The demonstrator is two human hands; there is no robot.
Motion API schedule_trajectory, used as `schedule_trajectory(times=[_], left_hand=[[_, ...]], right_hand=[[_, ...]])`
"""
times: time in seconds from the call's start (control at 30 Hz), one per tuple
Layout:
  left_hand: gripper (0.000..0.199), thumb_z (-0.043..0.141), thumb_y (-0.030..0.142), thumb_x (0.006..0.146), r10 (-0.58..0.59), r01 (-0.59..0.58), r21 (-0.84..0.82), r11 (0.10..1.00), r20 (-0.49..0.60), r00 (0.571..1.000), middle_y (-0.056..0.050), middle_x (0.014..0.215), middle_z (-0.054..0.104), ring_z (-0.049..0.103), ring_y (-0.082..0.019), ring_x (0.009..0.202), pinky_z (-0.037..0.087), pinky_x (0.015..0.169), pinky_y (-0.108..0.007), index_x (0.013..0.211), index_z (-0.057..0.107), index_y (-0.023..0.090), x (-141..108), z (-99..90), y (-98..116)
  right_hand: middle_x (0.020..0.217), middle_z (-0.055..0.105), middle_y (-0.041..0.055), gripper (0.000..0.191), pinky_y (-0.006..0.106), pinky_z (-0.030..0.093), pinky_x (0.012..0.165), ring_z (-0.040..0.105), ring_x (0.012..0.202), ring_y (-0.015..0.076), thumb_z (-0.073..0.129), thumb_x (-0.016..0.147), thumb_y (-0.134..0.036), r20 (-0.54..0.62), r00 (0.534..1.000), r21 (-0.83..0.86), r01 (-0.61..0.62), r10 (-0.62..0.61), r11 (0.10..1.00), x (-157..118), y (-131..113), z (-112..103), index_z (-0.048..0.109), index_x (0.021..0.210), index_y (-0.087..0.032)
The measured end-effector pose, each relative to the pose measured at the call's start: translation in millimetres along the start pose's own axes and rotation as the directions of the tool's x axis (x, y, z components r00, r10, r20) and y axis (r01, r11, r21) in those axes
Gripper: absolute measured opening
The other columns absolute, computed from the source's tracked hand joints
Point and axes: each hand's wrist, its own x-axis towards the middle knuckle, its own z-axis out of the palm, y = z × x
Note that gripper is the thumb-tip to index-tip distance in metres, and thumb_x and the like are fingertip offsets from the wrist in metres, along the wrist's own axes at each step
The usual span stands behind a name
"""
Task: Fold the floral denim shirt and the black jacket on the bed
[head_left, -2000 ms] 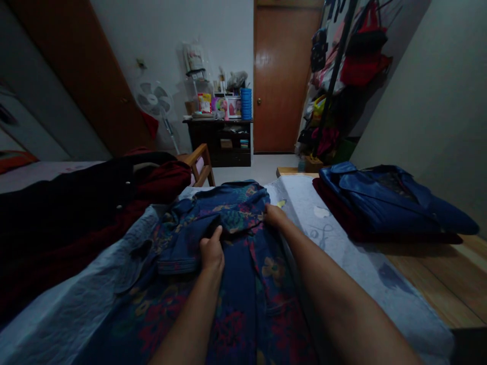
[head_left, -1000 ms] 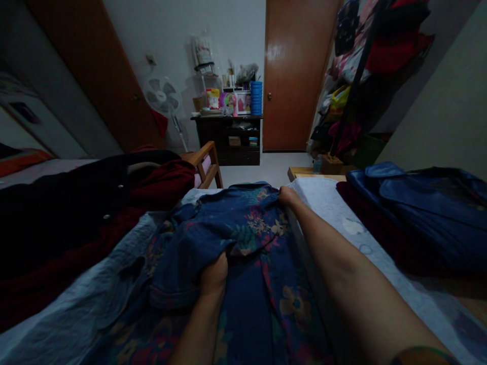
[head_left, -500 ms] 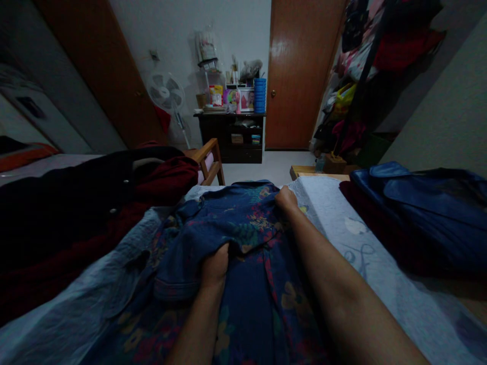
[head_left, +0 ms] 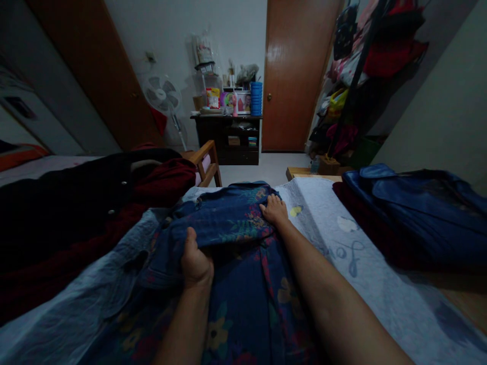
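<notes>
A blue floral denim jacket (head_left: 218,218) lies spread before me, its sleeve folded across the upper part. My left hand (head_left: 197,263) grips the edge of that sleeve, with the thumb on top and the fingers hidden beneath the cloth. Near the jacket's far right corner, my right hand (head_left: 275,209) rests palm down on the fabric, fingers stretched out. Under the jacket is a pale blanket (head_left: 327,218) with grey lettering. A light blue denim garment (head_left: 87,289) lies along the jacket's left side.
Dark red and black clothes (head_left: 91,203) are heaped on the left. Folded blue jeans-like clothes (head_left: 422,218) are stacked on the right. Beyond stand a wooden chair (head_left: 207,162), a white fan (head_left: 163,96), a black cabinet (head_left: 228,142) and a brown door (head_left: 291,76).
My left hand has shifted left and come partly out from under the sleeve, its thumb now on top. My right hand has gone from a closed grip to lying flat, slightly left.
</notes>
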Motion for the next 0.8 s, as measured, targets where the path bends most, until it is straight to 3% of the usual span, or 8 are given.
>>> schedule_trajectory(times=[0.07, 0.2, 0.37, 0.5, 0.67, 0.8], left_hand=[[0.038, 0.057, 0.037, 0.085, 0.03, -0.03, -0.002, 1.0, -0.049, 0.998, -0.003, 0.12, 0.066, 0.059, -0.022, 0.118, 0.047, 0.103, -0.04, 0.119, 0.063, 0.024, 0.6, 0.6, 0.3], [0.043, 0.069, 0.027, 0.074, 0.169, -0.167, 0.108, 0.98, -0.002, 0.986, -0.001, 0.122, 0.065, 0.056, -0.022, 0.122, 0.04, 0.11, -0.04, 0.117, 0.065, 0.023, -1.8, -3.1, -1.5], [0.037, 0.076, 0.038, 0.072, 0.084, -0.078, 0.398, 0.914, 0.003, 0.996, -0.006, 0.118, 0.067, 0.058, -0.026, 0.119, 0.033, 0.114, -0.044, 0.103, 0.071, 0.018, -12.4, -6.5, 2.5], [0.034, 0.074, 0.039, 0.075, 0.1, -0.133, 0.451, 0.883, 0.097, 0.99, -0.006, 0.118, 0.067, 0.057, -0.026, 0.12, 0.029, 0.116, -0.044, 0.101, 0.071, 0.018, -23.0, 0.1, 11.4], [0.031, 0.081, 0.026, 0.066, 0.112, -0.211, 0.484, 0.85, 0.224, 0.968, -0.005, 0.113, 0.069, 0.051, -0.026, 0.127, 0.018, 0.12, -0.04, 0.095, 0.072, 0.02, -33.7, 10.5, 30.4], [0.028, 0.082, 0.019, 0.061, 0.074, -0.238, 0.492, 0.837, 0.33, 0.941, -0.005, 0.106, 0.07, 0.048, -0.026, 0.13, 0.014, 0.121, -0.037, 0.087, 0.071, 0.022, -45.5, 15.8, 53.2]], right_hand=[[0.151, 0.034, 0.0199, 0.062, 0.044, 0.019, 0.111, 0.028, 0.139, 0.0305, 0.042, 0.093, -0.049, 0.039, 0.999, 0.042, 0.012, -0.013, 0.999, 4.0, 2.8, -6.0, 0.04, 0.139, -0.009], [0.132, 0.056, 0.0134, 0.041, 0.033, 0.032, 0.102, 0.048, 0.123, 0.0222, 0.034, 0.097, -0.037, 0.095, 0.994, 0.116, 0.042, -0.053, 0.992, 4.3, 7.7, -23.4, 0.053, 0.125, -0.014], [0.127, 0.058, 0.0128, 0.036, 0.03, 0.035, 0.099, 0.05, 0.119, 0.0214, 0.039, 0.093, -0.027, 0.064, 0.997, 0.137, 0.033, -0.042, 0.99, -26.3, 2.3, -28.8, 0.054, 0.123, -0.014], [0.135, 0.054, 0.0137, 0.039, 0.033, 0.03, 0.106, 0.043, 0.128, 0.0245, 0.05, 0.088, -0.026, 0.064, 0.997, 0.161, 0.025, -0.035, 0.987, -53.6, -0.2, -30.3, 0.054, 0.125, -0.014], [0.129, 0.059, 0.0133, 0.038, 0.028, 0.037, 0.099, 0.053, 0.12, 0.0209, 0.041, 0.092, -0.02, 0.076, 0.997, 0.246, -0.004, -0.015, 0.969, -77.0, 3.8, -55.9, 0.053, 0.127, -0.012], [0.125, 0.062, 0.0115, 0.037, 0.027, 0.041, 0.096, 0.057, 0.114, 0.0206, 0.046, 0.088, -0.019, 0.097, 0.994, 0.316, 0.011, -0.044, 0.949, -116.2, -3.5, -72.8, 0.056, 0.124, -0.014]])
